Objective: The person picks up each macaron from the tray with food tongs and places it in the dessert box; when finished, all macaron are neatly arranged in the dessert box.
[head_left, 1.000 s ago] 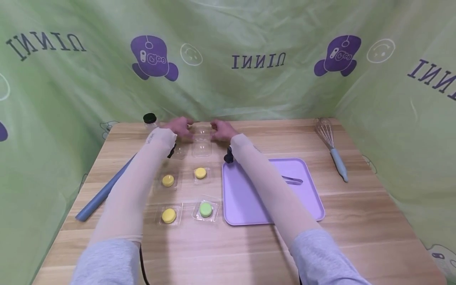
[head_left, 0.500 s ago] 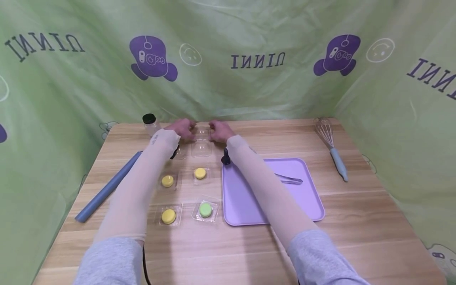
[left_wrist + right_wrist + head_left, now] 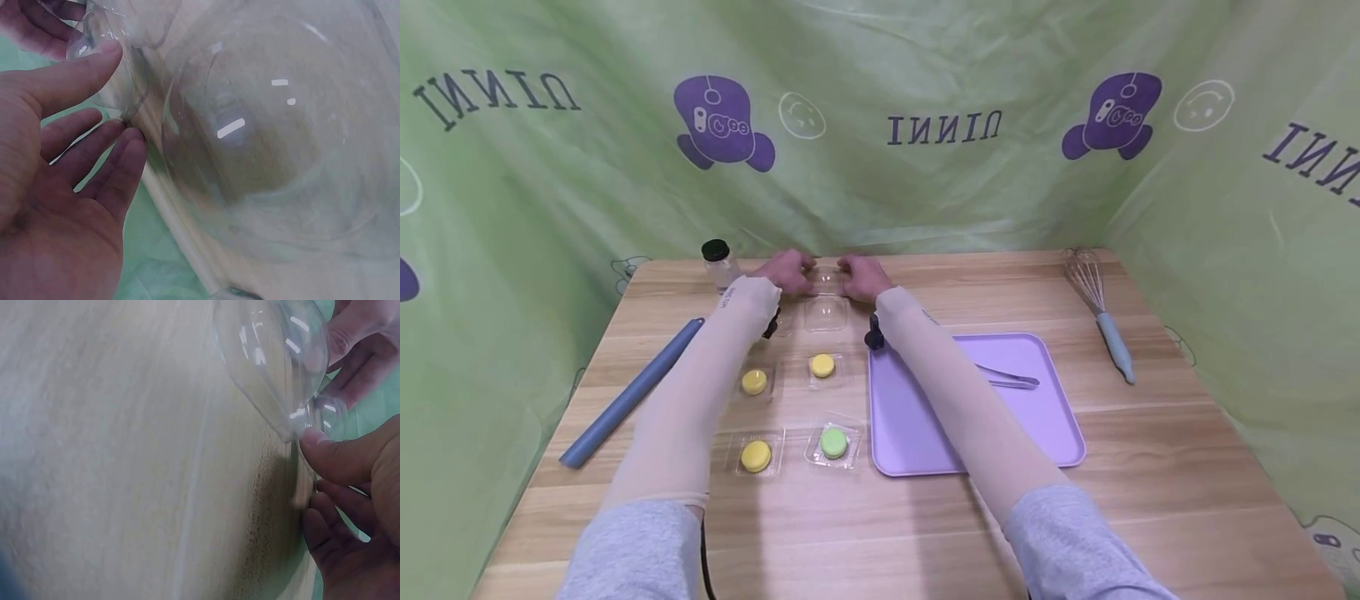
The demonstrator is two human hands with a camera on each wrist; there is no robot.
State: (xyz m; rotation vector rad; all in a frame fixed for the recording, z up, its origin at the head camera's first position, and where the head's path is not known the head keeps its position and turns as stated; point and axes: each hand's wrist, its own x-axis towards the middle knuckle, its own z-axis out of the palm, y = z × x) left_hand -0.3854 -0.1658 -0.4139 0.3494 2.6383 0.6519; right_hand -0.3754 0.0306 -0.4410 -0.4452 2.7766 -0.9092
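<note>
At the table's back edge, a clear plastic clamshell box (image 3: 828,281) lies opened out, its other half nearer me. My left hand (image 3: 788,272) holds its left side, thumb above and fingers below, as the left wrist view shows. On the opposite side, my right hand (image 3: 865,277) pinches the rim with the thumb (image 3: 322,447) on top. Another clear box (image 3: 250,144) fills much of the left wrist view. Closer to me, yellow macarons (image 3: 754,382) and a green macaron (image 3: 833,442) sit in separate clear boxes.
A lilac tray (image 3: 917,450) with metal tongs (image 3: 1015,382) lies under my right forearm. Far right is a whisk (image 3: 1101,317). On the left are a blue rod (image 3: 632,396) and a black-lidded jar (image 3: 718,260). A green curtain (image 3: 880,192) hangs behind the table.
My left hand has shifted slightly right, toward the clamshell box, and my right hand slightly left. The macarons and tray stay where they were.
</note>
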